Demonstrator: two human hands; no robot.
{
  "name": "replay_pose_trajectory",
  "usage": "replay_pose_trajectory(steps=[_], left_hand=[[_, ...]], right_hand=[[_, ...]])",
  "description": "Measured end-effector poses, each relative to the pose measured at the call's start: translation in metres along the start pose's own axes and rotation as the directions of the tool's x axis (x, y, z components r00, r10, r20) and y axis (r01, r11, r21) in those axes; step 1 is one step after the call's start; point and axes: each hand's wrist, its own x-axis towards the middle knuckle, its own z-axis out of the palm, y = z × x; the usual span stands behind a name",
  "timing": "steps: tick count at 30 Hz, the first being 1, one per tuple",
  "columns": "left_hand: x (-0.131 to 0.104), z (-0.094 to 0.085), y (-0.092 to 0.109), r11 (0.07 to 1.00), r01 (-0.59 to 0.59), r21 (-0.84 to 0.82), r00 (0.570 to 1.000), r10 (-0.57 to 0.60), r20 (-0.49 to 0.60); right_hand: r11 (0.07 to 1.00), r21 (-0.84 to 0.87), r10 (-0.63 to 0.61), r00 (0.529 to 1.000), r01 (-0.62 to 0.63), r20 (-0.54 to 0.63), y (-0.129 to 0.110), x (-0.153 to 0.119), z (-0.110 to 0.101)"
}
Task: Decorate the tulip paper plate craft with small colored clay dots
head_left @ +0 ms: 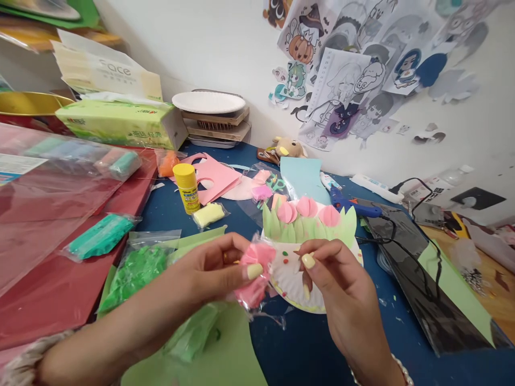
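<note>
well, the pink packet (pixel 251 294) of soft, clay-like stuff is up in front of the person, just over the left edge of the decorated paper plate (pixel 290 280). the left hand (pixel 215 271) has it narrowly gripped between thumb and fingers, its clear wrap crumpled and hanging below. the right hand (pixel 348 287) is beside it over the plate, thumb and fingertips drawn close; whether they pinch a small bit, i cannot tell. a hard squeeze could likely squash the soft lump out of its wrap, and the loose film might snag the small coloured dots on the plate. a low wrist could crease the paper tulips (pixel 307 207) or leaves (pixel 287 233). farther out, the glue gun (pixel 354 206) lies by the plate, its cord (pixel 392 236) looping to the right; a sleeve or bracelet catching that could drag the gun into the paper petals
</note>
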Motion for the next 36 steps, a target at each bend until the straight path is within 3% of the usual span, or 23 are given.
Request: replay_pose_trajectory(steps=[6, 15, 20, 30, 36], left_hand=[[-0.006, -0.015, 0.011, 0.988, -0.052, 0.145, 0.97, 0.084, -0.228], [-0.008, -0.034, 0.024, 0.962, -0.08, 0.26, 0.937, 0.162, -0.311], [-0.012, -0.027, 0.028, 0.939, -0.038, 0.342, 0.865, 0.202, -0.458], [-0.005, -0.044, 0.027, 0.959, -0.073, 0.275, 0.928, 0.167, -0.333], [-0.007, -0.04, 0.028, 0.95, -0.018, 0.312, 0.91, 0.145, -0.388]], right_hand=[[0.999, 0.006, 0.049, 0.988, -0.048, -0.144, -0.001, 0.007, -0.013], [0.999, 0.043, -0.006, 0.953, 0.02, -0.303, -0.011, 0.019, -0.035], [0.998, -0.014, -0.061, 0.933, 0.06, -0.354, -0.01, 0.021, -0.047], [0.995, -0.026, -0.101, 0.935, 0.098, -0.341, -0.012, 0.02, -0.046], [0.987, 0.045, -0.127, 0.93, 0.152, -0.344, -0.013, 0.018, -0.048]])
